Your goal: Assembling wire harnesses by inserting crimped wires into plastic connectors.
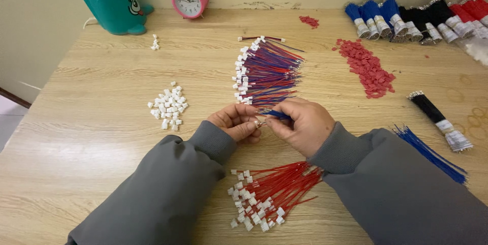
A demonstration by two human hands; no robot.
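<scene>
A big wooden table (101,138) holds a far fan of red-and-blue wires (269,72) and a near bunch of red wires (269,191). Between them, the right hand (300,125) pinches a blue wire (277,114). The left hand (235,122) pinches a tiny white plug (260,122) beside it.

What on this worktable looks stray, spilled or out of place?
Little stands out. A few white connectors lie apart from the main white pile, and a small red clump sits away from the big red heap. Wire bundles look tidy.
</scene>
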